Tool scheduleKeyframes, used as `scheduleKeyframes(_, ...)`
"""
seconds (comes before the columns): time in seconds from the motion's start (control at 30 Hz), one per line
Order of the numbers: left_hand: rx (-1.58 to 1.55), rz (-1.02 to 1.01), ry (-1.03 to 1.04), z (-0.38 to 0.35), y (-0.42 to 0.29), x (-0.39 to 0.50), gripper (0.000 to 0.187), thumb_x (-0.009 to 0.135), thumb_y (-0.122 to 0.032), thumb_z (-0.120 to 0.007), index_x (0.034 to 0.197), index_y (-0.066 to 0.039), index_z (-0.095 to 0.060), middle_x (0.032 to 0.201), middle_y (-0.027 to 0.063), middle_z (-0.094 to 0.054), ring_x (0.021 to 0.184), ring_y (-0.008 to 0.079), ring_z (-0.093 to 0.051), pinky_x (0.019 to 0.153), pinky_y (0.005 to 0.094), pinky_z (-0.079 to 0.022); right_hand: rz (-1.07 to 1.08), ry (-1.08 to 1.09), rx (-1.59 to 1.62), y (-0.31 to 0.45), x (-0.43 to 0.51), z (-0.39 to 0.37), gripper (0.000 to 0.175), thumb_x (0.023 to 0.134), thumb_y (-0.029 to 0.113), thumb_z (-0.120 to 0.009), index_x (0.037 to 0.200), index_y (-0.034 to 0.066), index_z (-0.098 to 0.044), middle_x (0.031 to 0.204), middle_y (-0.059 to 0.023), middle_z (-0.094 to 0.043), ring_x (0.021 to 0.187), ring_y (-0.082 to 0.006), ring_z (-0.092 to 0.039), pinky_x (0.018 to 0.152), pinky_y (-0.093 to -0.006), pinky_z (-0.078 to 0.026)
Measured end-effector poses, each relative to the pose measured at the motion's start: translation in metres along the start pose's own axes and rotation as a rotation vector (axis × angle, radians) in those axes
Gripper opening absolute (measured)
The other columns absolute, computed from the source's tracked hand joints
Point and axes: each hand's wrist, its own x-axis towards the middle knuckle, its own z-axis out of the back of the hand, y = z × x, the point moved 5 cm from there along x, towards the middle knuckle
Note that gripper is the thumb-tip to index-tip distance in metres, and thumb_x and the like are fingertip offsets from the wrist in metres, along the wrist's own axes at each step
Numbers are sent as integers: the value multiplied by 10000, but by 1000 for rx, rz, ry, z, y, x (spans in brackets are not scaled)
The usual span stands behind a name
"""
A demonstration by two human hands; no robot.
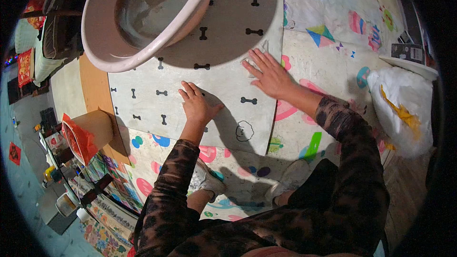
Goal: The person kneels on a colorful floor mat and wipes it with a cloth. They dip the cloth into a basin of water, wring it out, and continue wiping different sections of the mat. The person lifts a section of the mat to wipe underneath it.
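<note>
My right hand (270,75) presses down on a crumpled white cloth (263,47), its fingers stretched over it. Most of the cloth is hidden beneath the palm and fingers. Under it lies a white mat (228,82) printed with black bones. To the left, my left hand (195,105) has its fingers apart and holds nothing, low over the same mat; whether it touches the surface I cannot tell. A large pale pink plastic basin (117,55), with what looks like water inside, stands beyond my hands at the upper left. It casts a broad round shadow across the mat.
A patterned floor covering (335,89) surrounds the mat. At the left stands a waste bin (96,126) with a red bag liner. A bulky white bag (396,110) with a yellow drawstring sits at the right. My shoes (210,182) are close below the mat's near edge.
</note>
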Motion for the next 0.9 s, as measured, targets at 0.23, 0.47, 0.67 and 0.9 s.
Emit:
scheduleKeyframes(0.23,-46,19,87,6,-4,0,1420,608,-607,-889,1523,152,-114,1607,366,-89,1462,576,-160,1153,499,-378,-453,-189,-315,-146,55,15,564,1010,417,-471,1423,38,-531,1620,-231,-268,1503,-357,-266,1215,-515,-200)
scheduleKeyframes(0.47,-51,22,71,4,-3,0,1461,589,-618,-898,1530,146,-83,1613,355,-78,1467,567,-157,1126,510,-405,87,226,65,17,-34,-7,702,976,443,-549,1580,159,-329,1642,-160,-251,1540,-307,-187,1248,-500,-128)
scheduleKeyframes(0.67,64,-7,55,0,-5,7,1435,595,-638,-885,1512,175,-138,1590,385,-119,1447,555,-223,1096,520,-432,-336,-123,-288,-101,-6,26,625,1021,407,-469,1571,143,-335,1629,-154,-293,1531,-269,-225,1201,-534,-197)
scheduleKeyframes(0.9,176,-11,88,-6,-9,17,1437,591,-668,-872,1489,203,-165,1568,412,-126,1429,566,-244,1125,477,-409,-113,180,-49,-33,-39,19,814,937,536,-581,1592,154,-283,1670,-150,-183,1545,-333,-159,1241,-506,-151)
